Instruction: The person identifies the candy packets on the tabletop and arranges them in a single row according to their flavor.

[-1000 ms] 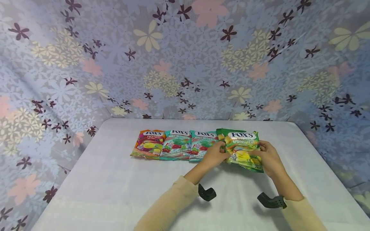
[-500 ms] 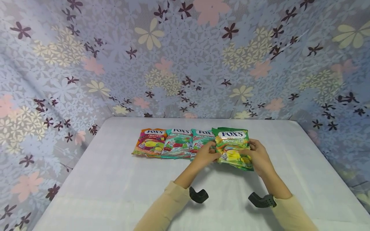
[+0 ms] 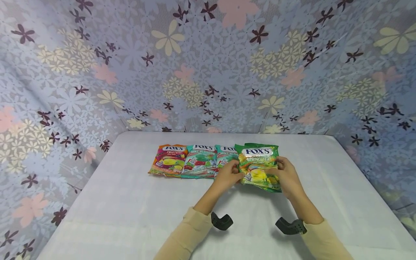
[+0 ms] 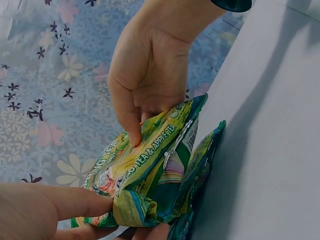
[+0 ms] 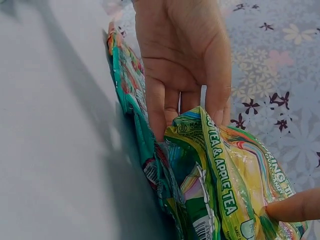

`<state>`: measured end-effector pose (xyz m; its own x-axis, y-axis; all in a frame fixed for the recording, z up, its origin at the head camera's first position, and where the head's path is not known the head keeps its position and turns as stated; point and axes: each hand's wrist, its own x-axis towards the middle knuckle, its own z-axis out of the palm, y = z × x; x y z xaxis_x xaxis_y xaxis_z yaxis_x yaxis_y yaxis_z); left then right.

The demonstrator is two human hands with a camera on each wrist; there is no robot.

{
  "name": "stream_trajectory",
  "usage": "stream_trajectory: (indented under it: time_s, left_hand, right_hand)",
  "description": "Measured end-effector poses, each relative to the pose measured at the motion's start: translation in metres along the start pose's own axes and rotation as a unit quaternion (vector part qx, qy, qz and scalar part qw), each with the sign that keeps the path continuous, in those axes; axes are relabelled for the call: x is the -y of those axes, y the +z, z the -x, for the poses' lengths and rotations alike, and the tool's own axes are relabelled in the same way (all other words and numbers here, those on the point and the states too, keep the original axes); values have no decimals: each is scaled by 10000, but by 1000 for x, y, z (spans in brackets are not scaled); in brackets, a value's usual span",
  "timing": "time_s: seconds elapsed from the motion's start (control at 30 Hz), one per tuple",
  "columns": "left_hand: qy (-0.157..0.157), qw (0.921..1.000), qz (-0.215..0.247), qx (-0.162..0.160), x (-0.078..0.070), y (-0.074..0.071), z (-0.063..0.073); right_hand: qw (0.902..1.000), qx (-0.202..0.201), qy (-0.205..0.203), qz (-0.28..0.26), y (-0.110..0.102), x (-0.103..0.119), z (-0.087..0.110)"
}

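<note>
A green and yellow Spring Tea candy bag (image 3: 258,169) is held upright between both hands. My left hand (image 3: 227,176) pinches its left edge, and my right hand (image 3: 288,177) pinches the right edge, thumbs at the front. Behind it lies a second green candy bag (image 4: 200,167), mostly hidden, its top corner peeking out in the head view. To the left, a teal Mint Blossom candy bag (image 3: 224,157) is partly covered by the left hand and the held bag. The right wrist view shows the left fingers at the held bag's side, beside the teal packs.
Another teal Mint Blossom bag (image 3: 199,162) and an orange and purple Fruits candy bag (image 3: 169,161) continue the row leftward, edges overlapping. All lie on a white-covered table (image 3: 130,213). A flowered cloth (image 3: 208,72) hangs behind and at the sides.
Both hands have moved left with the Spring Tea bag, which now covers more of the nearest teal bag. The green bag behind shows at its upper right. The head view has shifted slightly.
</note>
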<state>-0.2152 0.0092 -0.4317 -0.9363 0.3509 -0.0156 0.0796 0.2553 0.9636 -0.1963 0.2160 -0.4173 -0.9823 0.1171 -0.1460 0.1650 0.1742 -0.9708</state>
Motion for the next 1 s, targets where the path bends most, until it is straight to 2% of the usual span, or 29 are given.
stream_trajectory:
  time_s: [0.5, 0.77, 0.9, 1.0]
  left_hand:
    - [-174, 9997, 163, -34, 4, 4, 1]
    - [-282, 9992, -221, 169, 1, 2, 1]
    - [-235, 9993, -85, 267, 3, 1, 2]
    - [-203, 9996, 15, 205, 4, 2, 2]
  right_hand:
    - [10000, -30, 10, 8, 2, -3, -1]
    - [10000, -19, 34, -40, 0, -2, -1]
    - [10000, -38, 38, -46, -1, -3, -1]
    - [10000, -4, 38, -58, -1, -4, -2]
